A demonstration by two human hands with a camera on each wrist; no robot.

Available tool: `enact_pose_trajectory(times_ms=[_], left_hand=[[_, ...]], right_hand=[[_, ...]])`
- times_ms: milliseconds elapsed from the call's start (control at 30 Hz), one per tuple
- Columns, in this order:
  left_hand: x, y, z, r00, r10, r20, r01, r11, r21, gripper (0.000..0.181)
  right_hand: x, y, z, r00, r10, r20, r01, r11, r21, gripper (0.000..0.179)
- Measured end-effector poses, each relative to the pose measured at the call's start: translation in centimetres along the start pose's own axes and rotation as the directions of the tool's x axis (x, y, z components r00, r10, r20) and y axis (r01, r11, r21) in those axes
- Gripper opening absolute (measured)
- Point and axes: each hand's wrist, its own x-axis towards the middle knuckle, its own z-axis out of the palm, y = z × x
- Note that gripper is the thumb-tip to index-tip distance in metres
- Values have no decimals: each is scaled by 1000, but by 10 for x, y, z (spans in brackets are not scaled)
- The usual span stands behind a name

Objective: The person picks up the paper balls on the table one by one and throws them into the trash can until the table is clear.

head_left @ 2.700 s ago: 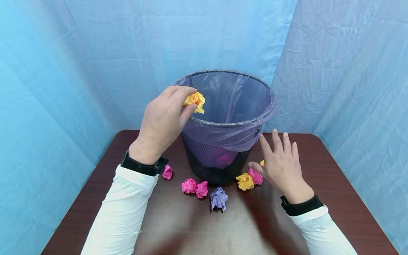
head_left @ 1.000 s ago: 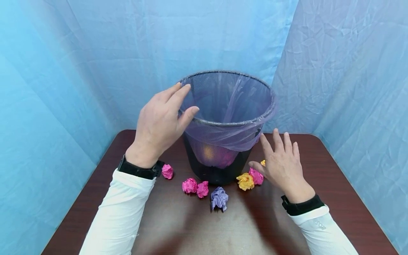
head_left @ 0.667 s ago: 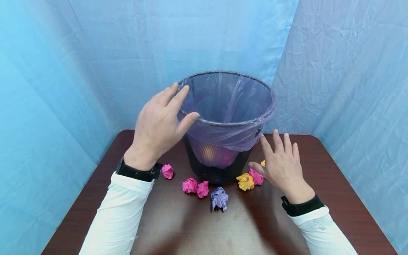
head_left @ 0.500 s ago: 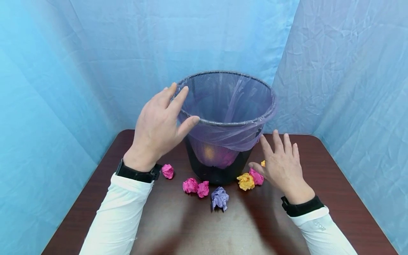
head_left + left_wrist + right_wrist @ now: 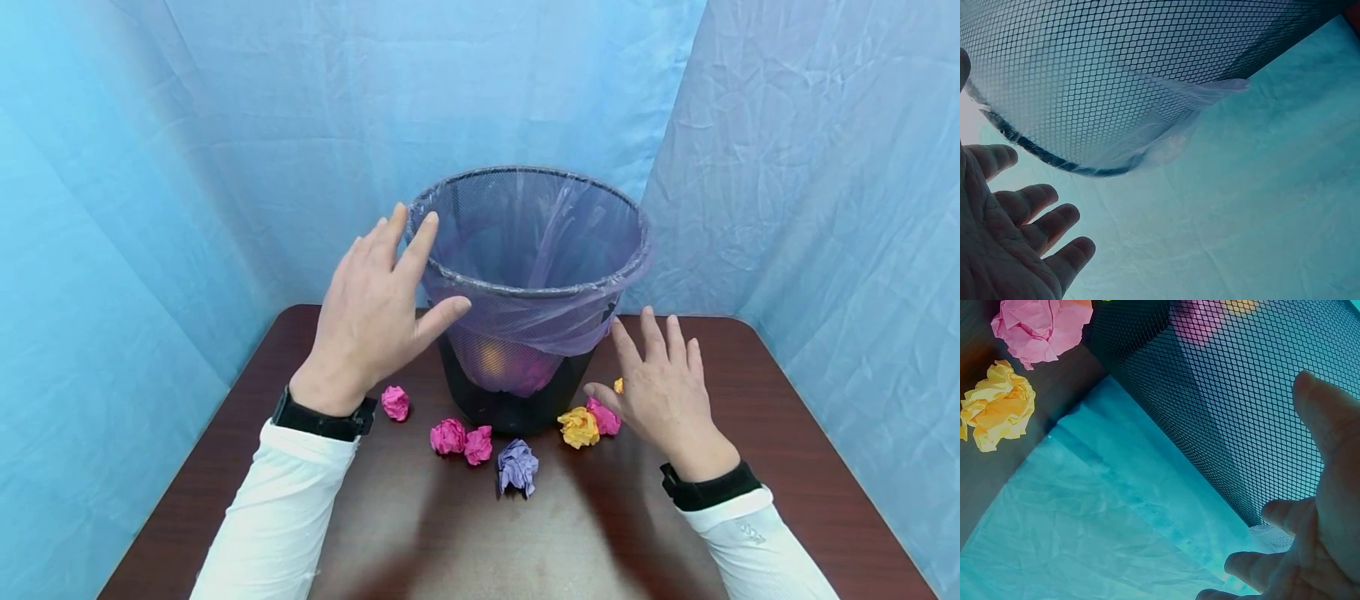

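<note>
A black mesh waste bin (image 5: 517,412) stands on the table, lined with a thin purple bag (image 5: 540,321) folded over its rim. Yellow and pink show through the mesh low inside. At the bin's left side is my left hand (image 5: 367,312), fingers spread and holding nothing; in the left wrist view its fingertips are apart from the rim. My right hand (image 5: 663,392) is by the bin's right side, fingers spread, also holding nothing. Near it lie a yellow crumpled paper ball (image 5: 578,427) and a pink one (image 5: 603,415); another yellow ball (image 5: 618,385) is mostly hidden behind that hand.
In front of the bin lie two pink paper balls (image 5: 447,437) side by side and a purple one (image 5: 517,468). A further pink ball (image 5: 395,403) sits near the left wrist. Blue cloth (image 5: 300,125) surrounds the dark brown table (image 5: 480,542).
My left hand has let go of a yellow paper ball, and yellow now shows inside the bin. That hand has drawn back left and down, fingers spreading. My right hand has hardly moved.
</note>
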Motion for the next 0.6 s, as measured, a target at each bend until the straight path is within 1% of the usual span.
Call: enact_pose_trajectory(times_ms=[233,400,600], left_hand=[[-3,-1,5,999,-12,29,12,1000,-2,103],[-6,-1,8,998,-29,62,28,999,15,106],[-11,-2,10,993,-65,96,62,998,28,110]], right_hand=[[-1,0,2,1000,2,5,-2,1000,8,99],[-1,0,2,1000,10,17,-10,1000,15,98],[-2,0,4,1000,9,11,-9,1000,25,98]])
